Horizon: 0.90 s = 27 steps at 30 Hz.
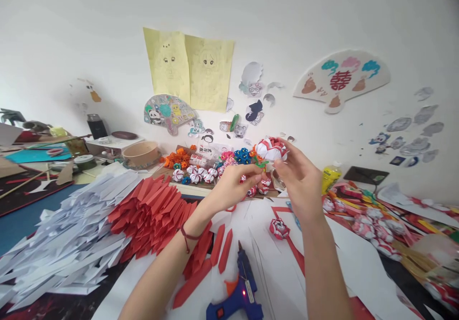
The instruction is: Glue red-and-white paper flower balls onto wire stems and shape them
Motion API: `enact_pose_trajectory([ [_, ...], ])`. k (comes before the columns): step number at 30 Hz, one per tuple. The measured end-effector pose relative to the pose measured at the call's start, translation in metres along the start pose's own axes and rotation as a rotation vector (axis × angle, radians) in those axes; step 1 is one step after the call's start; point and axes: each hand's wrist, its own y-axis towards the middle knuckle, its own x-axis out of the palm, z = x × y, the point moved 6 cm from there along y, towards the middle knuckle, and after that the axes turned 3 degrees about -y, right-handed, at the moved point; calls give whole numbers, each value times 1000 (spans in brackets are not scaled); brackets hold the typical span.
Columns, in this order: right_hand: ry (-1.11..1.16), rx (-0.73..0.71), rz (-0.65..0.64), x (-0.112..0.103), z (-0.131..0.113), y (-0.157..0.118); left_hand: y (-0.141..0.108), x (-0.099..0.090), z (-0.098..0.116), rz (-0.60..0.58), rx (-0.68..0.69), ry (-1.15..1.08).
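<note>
Holding a red-and-white paper flower in our right hand, we risk crushing folds by squeezing; our left hand pinches narrowly, contents unclear.

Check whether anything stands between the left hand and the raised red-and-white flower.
A small green piece shows between the left hand and the flower; whether held or behind is unclear. Nothing else visible does.
</note>
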Motion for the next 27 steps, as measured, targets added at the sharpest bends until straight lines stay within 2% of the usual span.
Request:
enact_pose_trajectory([
  [9,-3,-4,17,-1,-2,-1,-2,3,5,-46,-10,79],
  [27,-126,23,52,-4,-11,-5,-4,1,5,-50,-27,138],
])
